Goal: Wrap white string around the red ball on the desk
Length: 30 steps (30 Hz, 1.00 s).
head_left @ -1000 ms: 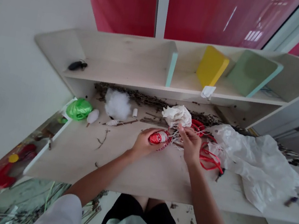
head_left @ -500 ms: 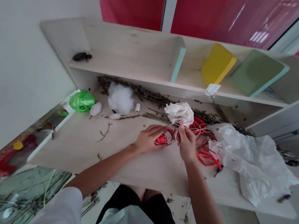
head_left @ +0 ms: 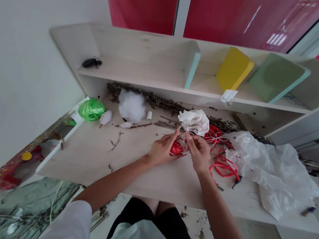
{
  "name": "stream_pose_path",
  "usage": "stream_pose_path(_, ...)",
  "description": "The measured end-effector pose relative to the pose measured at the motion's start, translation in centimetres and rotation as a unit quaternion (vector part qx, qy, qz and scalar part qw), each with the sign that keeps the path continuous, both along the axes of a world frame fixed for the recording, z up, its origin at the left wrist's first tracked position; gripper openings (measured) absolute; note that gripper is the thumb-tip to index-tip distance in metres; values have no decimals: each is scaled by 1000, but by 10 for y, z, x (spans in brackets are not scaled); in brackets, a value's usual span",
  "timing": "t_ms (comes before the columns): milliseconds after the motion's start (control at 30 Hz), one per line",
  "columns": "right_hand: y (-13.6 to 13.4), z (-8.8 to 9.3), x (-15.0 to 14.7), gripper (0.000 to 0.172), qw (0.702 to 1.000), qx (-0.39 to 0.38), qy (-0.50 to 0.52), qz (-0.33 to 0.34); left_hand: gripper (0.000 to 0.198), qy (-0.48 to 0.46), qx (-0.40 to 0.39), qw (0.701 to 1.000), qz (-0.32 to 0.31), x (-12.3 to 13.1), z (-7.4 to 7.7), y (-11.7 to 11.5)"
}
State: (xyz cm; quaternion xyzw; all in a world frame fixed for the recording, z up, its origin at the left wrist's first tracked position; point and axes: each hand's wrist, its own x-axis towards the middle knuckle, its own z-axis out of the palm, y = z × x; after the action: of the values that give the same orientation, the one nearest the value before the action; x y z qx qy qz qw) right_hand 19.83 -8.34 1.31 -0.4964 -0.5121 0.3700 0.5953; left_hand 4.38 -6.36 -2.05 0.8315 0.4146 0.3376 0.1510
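Over wooden desk point(head_left: 94, 161) | left hand point(head_left: 162, 151) holds red bundle point(head_left: 177, 148) | right hand point(head_left: 199, 153) pinches white thread point(head_left: 189, 137)

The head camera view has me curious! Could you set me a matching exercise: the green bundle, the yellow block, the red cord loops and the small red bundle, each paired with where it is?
Things:
1. Shiny green bundle
2. Yellow block
3. Red cord loops
4. Small red bundle

Places:
A. Between the left hand and right hand
B. Beside the white plastic sheet
C. Leaning in a shelf compartment
D. On the desk, beside a small white tuft

Pairs: 1-D, 2-C, 3-B, 4-A
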Motion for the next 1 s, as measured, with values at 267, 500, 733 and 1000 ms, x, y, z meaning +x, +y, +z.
stream_pose_path(267,-7,-7,-8,30,987,99,-117,-48,91,22,77,997,-8,2,-11,-1)
stream_pose_path(500,-5,-9,-9,24,982,103,-154,-32,61,-7,8,1000,18,0,-3,4)
stream_pose_path(733,-3,-11,-11,26,989,77,-126,-32,55,-84,-30,995,42,-4,-1,15)
stream_pose_path(1000,3,-13,-4,37,989,24,-131,-59,57,-97,-94,988,75,-6,10,17)
